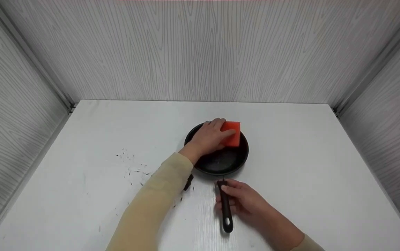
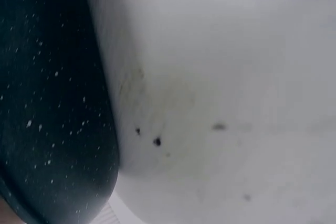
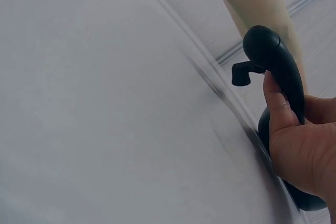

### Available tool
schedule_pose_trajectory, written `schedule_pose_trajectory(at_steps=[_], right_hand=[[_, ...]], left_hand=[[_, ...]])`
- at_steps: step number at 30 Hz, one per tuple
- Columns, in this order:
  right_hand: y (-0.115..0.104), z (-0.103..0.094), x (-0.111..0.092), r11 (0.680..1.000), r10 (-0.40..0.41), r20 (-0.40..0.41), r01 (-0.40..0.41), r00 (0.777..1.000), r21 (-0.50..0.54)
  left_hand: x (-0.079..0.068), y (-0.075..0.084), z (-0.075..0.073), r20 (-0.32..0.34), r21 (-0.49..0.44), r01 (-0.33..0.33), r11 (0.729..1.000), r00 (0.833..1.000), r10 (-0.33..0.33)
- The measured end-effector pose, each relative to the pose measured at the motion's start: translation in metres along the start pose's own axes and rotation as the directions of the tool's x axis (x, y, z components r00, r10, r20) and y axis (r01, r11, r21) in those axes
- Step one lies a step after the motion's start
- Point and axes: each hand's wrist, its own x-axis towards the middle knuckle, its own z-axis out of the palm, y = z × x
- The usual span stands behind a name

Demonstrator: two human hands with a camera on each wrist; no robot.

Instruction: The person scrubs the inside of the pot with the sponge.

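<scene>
A black frying pan sits on the white table, its handle pointing toward me. My left hand reaches over the pan's left side and holds a flat red-orange sponge at the far inner wall, thumb lying across its face. Below the pan, my right hand grips the handle near its upper end, thumb on top. The right wrist view has the same dark handle between thumb and fingers. Filling the left of the left wrist view is the pan's speckled dark side; the left hand's fingers are hidden there.
Dark crumbs and smudges are scattered on the white table left of the pan. A small black piece shows beside the left sleeve. Grey wood-grain panels enclose the table at the back and both sides.
</scene>
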Motion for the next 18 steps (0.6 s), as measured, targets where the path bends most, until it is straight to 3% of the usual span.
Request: schedule_pose_trajectory(at_steps=[9, 13, 18], right_hand=[[-0.0002, -0.0003, -0.0006, 1.000, -0.004, 0.016, 0.004, 1.000, 0.007], [-0.0006, 0.0000, -0.0005, 1.000, -0.006, 0.013, 0.006, 1.000, 0.011], [-0.0006, 0.0001, -0.0013, 1.000, -0.003, 0.004, 0.003, 1.000, 0.018]], left_hand=[[-0.0028, -0.0044, -0.0050, 0.091, -0.076, 0.046, 0.996, 0.995, -0.039], [-0.0022, -0.0037, -0.0061, 0.071, -0.065, 0.033, 0.997, 0.997, -0.029], [-0.0015, -0.0051, -0.0064, 0.046, 0.014, 0.021, 1.000, 0.999, -0.021]])
